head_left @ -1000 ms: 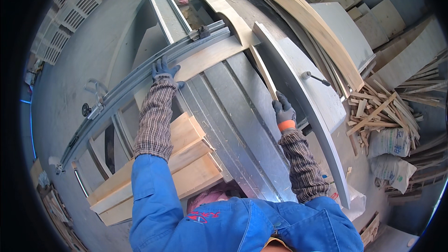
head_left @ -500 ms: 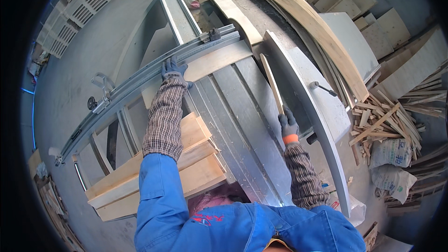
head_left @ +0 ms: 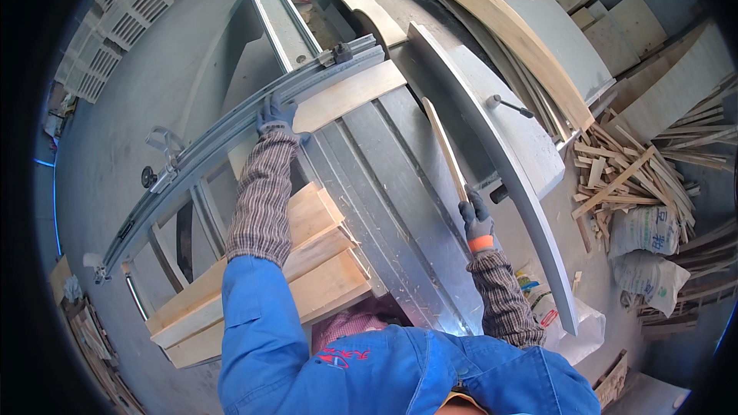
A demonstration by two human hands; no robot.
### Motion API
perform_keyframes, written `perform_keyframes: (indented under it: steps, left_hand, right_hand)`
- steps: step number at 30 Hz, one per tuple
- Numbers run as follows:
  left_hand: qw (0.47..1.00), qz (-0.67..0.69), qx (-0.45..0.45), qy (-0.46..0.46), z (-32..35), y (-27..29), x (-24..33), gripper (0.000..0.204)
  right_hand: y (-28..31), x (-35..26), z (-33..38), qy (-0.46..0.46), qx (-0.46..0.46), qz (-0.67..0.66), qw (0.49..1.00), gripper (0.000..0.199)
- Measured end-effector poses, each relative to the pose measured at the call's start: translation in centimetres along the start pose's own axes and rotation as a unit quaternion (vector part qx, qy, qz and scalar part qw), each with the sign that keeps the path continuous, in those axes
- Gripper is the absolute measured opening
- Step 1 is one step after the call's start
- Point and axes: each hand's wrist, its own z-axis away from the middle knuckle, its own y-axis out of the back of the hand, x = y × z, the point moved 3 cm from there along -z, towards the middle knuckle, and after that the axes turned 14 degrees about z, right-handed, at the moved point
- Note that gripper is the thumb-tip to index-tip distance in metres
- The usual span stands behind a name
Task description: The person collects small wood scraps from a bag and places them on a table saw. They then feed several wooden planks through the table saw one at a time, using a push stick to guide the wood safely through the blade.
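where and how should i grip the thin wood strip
Probably pinch its near end, coming from the person's side, with thumb and fingers across its narrow width: the thin wood strip is long and slim, points away lengthwise, and its near end meets the right hand.

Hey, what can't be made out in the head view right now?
All in the head view:
- Stick: near end hidden by the right hand.
- Left hand: palm hidden by its own back.
- Curved board: far end cut off by the upper edge.
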Motion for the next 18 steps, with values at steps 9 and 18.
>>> perform_keyframes:
  steps: [9,18]
  left_hand:
    - [0.881,0.324,0.174,0.297,10.8,-5.5,-12.7,0.089]
    - [0.763,0.499,0.203,0.357,11.5,-10.0,-13.5,0.072]
  right_hand:
    - [2.4,2.8,2.7,0.007,0.016,0.004,1.0,0.048]
    - [2.8,1.8,2.6,0.026,0.001,0.003,1.0,0.049]
